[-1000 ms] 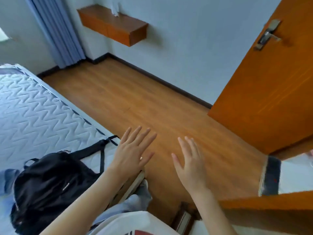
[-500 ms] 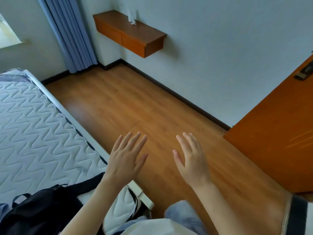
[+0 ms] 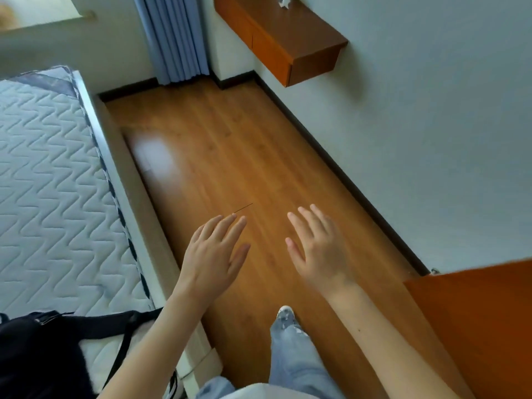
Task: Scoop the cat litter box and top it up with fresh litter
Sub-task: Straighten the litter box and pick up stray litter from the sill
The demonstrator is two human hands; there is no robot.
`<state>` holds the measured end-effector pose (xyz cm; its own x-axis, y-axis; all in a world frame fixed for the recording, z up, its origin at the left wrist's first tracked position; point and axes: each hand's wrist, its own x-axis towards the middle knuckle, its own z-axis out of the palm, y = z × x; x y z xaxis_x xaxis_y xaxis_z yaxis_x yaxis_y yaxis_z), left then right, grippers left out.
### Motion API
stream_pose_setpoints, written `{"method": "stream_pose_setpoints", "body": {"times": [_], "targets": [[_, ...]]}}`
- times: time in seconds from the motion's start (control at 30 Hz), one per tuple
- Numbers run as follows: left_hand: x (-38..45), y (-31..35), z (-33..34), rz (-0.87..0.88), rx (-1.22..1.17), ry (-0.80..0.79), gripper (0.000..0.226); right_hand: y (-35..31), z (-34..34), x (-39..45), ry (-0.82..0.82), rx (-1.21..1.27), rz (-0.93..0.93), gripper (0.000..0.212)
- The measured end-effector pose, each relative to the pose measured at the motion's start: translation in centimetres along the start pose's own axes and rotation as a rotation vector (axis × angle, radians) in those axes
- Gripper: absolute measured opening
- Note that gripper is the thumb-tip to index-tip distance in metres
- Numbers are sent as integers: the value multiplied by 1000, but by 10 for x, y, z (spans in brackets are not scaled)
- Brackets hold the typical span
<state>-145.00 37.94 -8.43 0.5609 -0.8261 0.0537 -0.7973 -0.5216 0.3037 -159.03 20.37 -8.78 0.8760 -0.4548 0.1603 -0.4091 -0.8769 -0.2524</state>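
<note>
My left hand (image 3: 214, 256) is held out palm down over the wooden floor (image 3: 230, 156), its fingers (image 3: 227, 231) straight, close together and released, grasping nothing and touching nothing. My right hand (image 3: 319, 251) is alongside it toward 3 o'clock, apart from it, likewise palm down with fingers (image 3: 306, 223) extended, slightly spread and released, holding nothing. Both sets of fingertips point toward 12 o'clock. A thin dark line (image 3: 243, 208) lies on the floor just beyond my left fingertips; whether it touches them cannot be told. The litter box, the scoop and the fresh litter do not appear anywhere in the head view, so their place and look cannot be told. At 9 o'clock lies a quilted white mattress (image 3: 49, 180) on a pale bed frame (image 3: 135, 197); a black backpack (image 3: 37, 358) rests on its near end at 8 o'clock, one strap (image 3: 115, 319) passing under my left forearm. At 6 o'clock my leg in light blue jeans (image 3: 290, 358) ends in a pale shoe (image 3: 285, 313) on the floor. A wall-mounted wooden shelf (image 3: 285, 44) projects at 1 o'clock from the pale wall (image 3: 431, 139), with a blue curtain (image 3: 175, 38) at 11 o'clock. An orange-brown door (image 3: 483, 326) fills the corner at 4 o'clock.
</note>
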Motion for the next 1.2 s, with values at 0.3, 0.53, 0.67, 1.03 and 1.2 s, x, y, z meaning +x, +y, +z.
{"method": "stream_pose_setpoints", "body": {"times": [0.3, 0.53, 0.67, 1.03, 1.2], "targets": [[102, 11, -29, -154, 67, 132, 51, 50, 1, 134, 20, 104, -198, 44], [148, -69, -44, -382, 105, 219, 52, 15, 38, 266, 9, 195, -374, 42], [206, -131, -51, -395, 106, 307, 51, -16, 58, 361, 54, 227, -440, 40], [434, -330, -172, -334, 170, 518, 45, -105, 55, 661, 226, 347, -441, 38], [553, -402, -200, -292, 219, 599, 43, -118, 72, 801, 239, 369, -481, 37]]}}
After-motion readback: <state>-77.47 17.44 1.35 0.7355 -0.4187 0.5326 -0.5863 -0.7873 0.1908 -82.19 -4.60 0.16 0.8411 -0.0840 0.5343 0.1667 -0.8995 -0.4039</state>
